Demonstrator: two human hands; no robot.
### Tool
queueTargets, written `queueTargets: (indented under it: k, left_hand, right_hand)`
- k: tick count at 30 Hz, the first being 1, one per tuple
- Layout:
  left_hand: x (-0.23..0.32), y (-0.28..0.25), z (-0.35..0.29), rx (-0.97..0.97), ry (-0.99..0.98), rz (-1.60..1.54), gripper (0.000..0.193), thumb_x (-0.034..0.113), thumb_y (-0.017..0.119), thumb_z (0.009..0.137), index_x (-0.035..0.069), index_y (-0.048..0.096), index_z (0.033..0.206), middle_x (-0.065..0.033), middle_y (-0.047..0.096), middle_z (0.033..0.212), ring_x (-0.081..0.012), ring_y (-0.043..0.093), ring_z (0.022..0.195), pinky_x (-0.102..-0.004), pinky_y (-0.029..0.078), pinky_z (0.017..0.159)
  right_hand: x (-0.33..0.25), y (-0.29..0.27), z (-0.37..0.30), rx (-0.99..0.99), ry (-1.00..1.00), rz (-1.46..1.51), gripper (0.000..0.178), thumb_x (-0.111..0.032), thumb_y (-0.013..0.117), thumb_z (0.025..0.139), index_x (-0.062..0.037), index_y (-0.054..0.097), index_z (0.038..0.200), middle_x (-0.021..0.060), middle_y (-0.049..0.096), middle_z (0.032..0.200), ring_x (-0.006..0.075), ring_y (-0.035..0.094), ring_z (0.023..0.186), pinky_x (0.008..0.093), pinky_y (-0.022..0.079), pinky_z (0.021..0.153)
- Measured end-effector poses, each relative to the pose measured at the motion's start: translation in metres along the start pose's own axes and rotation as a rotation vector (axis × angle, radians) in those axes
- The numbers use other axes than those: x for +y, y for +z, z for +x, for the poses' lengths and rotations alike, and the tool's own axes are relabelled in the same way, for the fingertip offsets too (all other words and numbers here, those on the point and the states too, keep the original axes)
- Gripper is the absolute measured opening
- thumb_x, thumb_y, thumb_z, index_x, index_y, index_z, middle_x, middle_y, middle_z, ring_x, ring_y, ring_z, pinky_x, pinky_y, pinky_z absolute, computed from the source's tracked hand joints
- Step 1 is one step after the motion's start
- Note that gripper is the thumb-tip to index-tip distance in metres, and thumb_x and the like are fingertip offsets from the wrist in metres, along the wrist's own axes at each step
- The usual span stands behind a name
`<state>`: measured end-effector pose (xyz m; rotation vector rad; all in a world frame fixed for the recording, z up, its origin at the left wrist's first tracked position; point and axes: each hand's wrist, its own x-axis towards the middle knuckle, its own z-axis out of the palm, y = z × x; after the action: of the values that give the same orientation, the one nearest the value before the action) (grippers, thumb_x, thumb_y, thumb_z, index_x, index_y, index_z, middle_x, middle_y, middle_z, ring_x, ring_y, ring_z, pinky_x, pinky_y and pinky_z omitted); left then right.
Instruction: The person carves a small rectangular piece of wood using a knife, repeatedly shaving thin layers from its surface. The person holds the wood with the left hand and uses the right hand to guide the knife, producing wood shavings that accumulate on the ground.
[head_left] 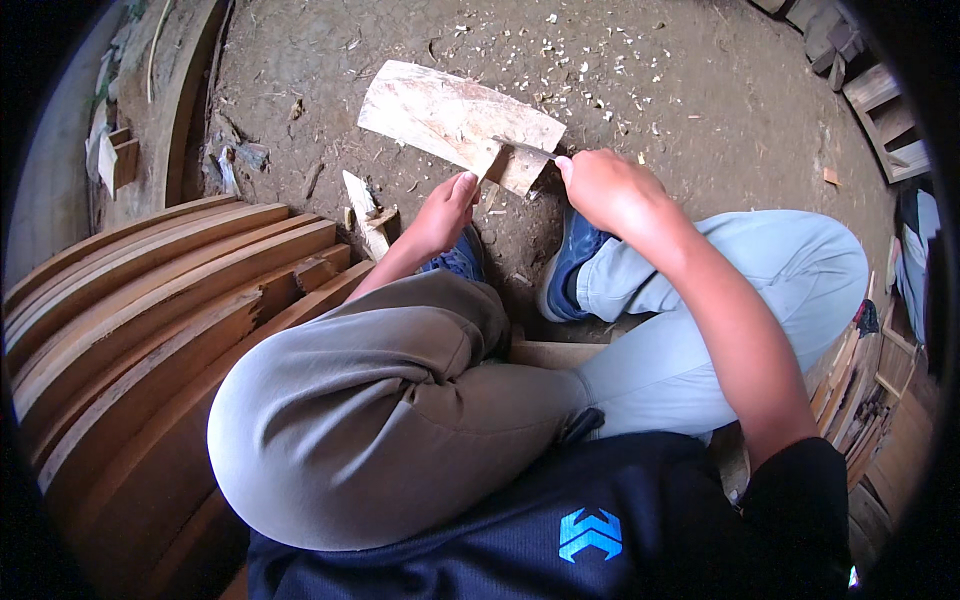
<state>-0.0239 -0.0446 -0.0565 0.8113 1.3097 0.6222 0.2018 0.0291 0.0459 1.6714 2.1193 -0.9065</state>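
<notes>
My right hand (612, 188) is closed around the handle of a knife, its thin grey blade (530, 149) pointing left. The handle is hidden in my fist. My left hand (446, 212) pinches a small strip of wood (491, 164) between thumb and fingers. The strip's upper end is close to the blade; I cannot tell whether they touch. Beneath both lies a pale, flat wooden board (430, 108) on the ground, slanting down to the right, with a dark shadow across it.
Long curved wooden planks (160, 300) are stacked at my left. Pale wood shavings (590, 75) dot the dirt floor (710, 110). A split wood piece (366, 215) lies beside my left forearm. My blue shoes (575, 260) are just below the board. Wooden frames (890, 125) stand at far right.
</notes>
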Motion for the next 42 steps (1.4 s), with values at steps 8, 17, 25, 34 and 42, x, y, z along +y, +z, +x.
queueTargets:
  k: [8,17,25,34,42]
  left_hand:
    - [0.018,0.003,-0.006,-0.027,-0.073,0.113,0.042,0.044,0.032,0.106,0.009,0.048,0.087,0.0013,0.04,0.061,-0.0092,0.033,0.042,-0.028,0.028,0.038]
    - [0.009,-0.001,0.0,-0.071,-0.043,0.049,0.04,0.044,0.034,0.106,0.01,0.047,0.087,0.0036,0.036,0.059,-0.0082,0.029,0.041,-0.0276,0.025,0.036]
    - [-0.002,-0.005,0.003,-0.056,-0.026,0.08,0.039,0.045,0.034,0.105,0.01,0.05,0.099,0.0043,0.038,0.061,-0.0074,0.032,0.043,-0.0254,0.027,0.038]
    - [-0.015,-0.006,0.014,-0.048,0.034,0.035,0.039,0.045,0.034,0.105,0.01,0.05,0.101,0.0039,0.038,0.062,-0.0081,0.033,0.045,-0.0269,0.028,0.039]
    - [0.01,0.002,-0.002,-0.037,-0.092,0.081,0.042,0.043,0.033,0.106,0.008,0.048,0.088,0.0029,0.039,0.063,-0.009,0.034,0.049,-0.0295,0.03,0.043]
  right_hand:
    - [-0.012,0.028,-0.005,0.105,0.119,-0.099,0.048,-0.035,0.037,0.104,0.0005,0.068,0.094,0.024,0.071,0.092,0.0402,0.07,0.086,0.0497,0.057,0.074]
    - [-0.026,0.032,0.019,0.049,0.094,-0.239,0.027,-0.014,0.049,0.095,-0.0004,0.071,0.101,0.0189,0.072,0.104,0.0295,0.073,0.093,0.0443,0.061,0.07]
    - [-0.013,-0.007,-0.002,0.031,0.063,-0.083,0.049,-0.033,0.036,0.103,0.0028,0.069,0.105,0.0247,0.068,0.109,0.0401,0.067,0.102,0.0478,0.053,0.09]
    - [-0.009,0.011,-0.003,0.047,0.044,-0.17,0.046,-0.032,0.039,0.103,0.0011,0.071,0.101,0.0219,0.071,0.102,0.0363,0.07,0.097,0.0467,0.057,0.081]
    - [-0.027,0.028,-0.007,0.065,0.18,-0.209,0.022,-0.012,0.053,0.094,-0.0036,0.072,0.102,0.0149,0.073,0.104,0.0301,0.072,0.097,0.0445,0.06,0.069]
